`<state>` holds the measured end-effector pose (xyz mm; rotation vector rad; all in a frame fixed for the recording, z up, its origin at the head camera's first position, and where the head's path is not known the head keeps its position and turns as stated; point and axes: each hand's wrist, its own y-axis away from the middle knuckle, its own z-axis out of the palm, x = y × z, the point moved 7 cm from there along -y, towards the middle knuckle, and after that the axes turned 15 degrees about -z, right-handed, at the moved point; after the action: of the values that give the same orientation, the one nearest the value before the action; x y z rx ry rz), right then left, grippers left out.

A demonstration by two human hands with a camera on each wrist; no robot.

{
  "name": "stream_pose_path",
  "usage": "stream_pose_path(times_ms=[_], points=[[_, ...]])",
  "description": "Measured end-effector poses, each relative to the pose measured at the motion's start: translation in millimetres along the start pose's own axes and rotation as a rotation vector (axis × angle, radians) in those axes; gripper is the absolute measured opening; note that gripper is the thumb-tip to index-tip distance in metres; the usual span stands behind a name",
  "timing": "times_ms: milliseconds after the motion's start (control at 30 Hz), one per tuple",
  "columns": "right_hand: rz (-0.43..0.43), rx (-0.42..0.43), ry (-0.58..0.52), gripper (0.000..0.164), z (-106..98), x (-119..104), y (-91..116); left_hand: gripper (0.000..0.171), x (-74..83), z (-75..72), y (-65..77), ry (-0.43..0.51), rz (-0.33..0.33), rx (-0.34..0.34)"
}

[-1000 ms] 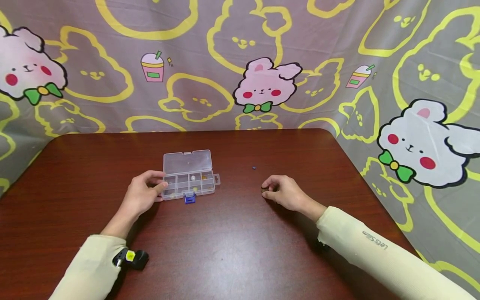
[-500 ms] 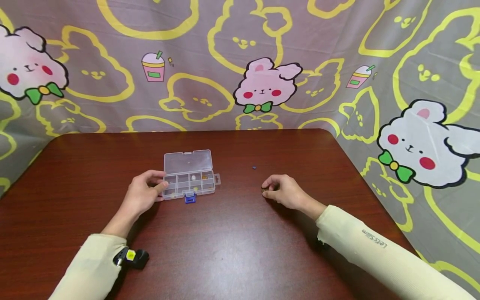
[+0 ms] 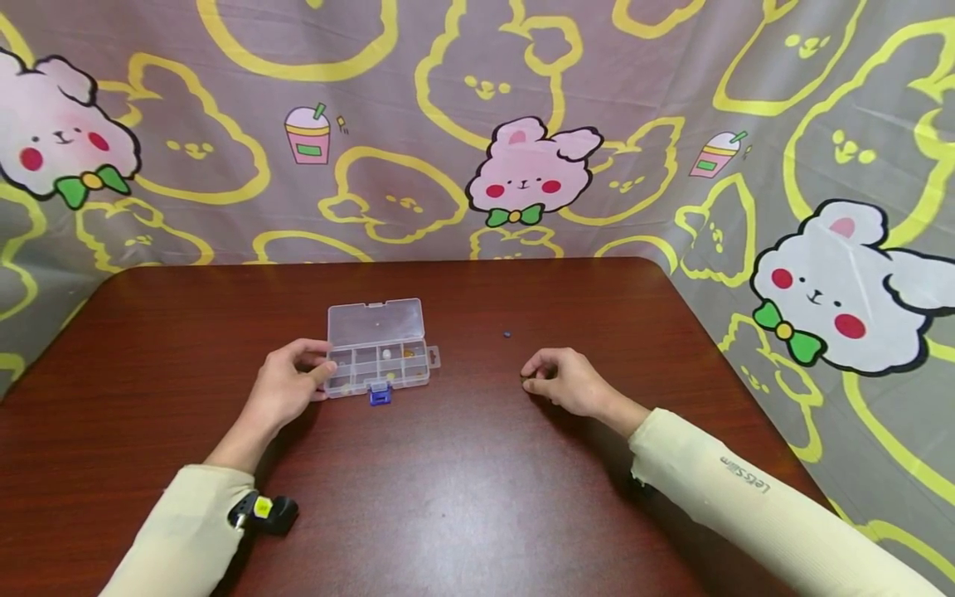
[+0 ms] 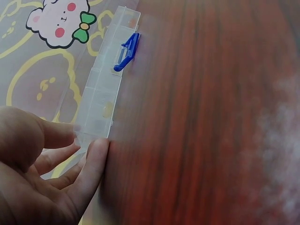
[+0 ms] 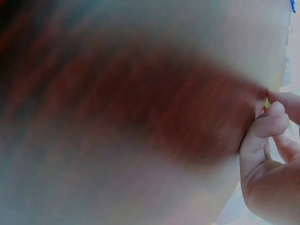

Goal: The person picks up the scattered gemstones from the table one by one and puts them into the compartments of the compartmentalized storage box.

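A clear plastic compartment box (image 3: 375,365) lies with its lid (image 3: 375,322) raised and its blue latch (image 3: 380,395) hanging at the front. Thumb and fingers of my left hand (image 3: 287,381) grip its left end, also seen in the left wrist view. Inside are a white bead (image 3: 386,354), an amber-coloured piece (image 3: 408,353) and pale yellow bits. To the right, my right hand (image 3: 563,381) is low at the tabletop, thumb and index finger pinching a small dark brown piece (image 3: 523,378), mostly hidden by the fingertips. A tiny blue bead (image 3: 506,335) lies beyond that hand.
The dark red wooden table (image 3: 448,497) carries everything. A patterned curtain (image 3: 418,191) with cartoon rabbits hangs behind it and along the right side. A black wrist device (image 3: 269,514) sits on the left sleeve (image 3: 182,531).
Both hands hold their places. The brown piece at the right fingertips shows less than before. The whole head view has shifted very slightly.
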<state>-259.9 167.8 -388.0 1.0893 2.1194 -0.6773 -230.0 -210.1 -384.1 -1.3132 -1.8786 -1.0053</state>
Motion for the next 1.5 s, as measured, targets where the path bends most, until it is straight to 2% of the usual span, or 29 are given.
stream_pose_path(times_ms=[467, 1500], points=[[0.068, -0.007, 0.013, 0.004, -0.7, 2.9, 1.7, 0.034, -0.3, 0.1, 0.2, -0.003, -0.008, -0.009], [0.097, 0.010, -0.031, 0.006, -2.9, -1.9, -0.7, 0.034, -0.3, 1.2, 1.6, 0.005, -0.006, -0.002]])
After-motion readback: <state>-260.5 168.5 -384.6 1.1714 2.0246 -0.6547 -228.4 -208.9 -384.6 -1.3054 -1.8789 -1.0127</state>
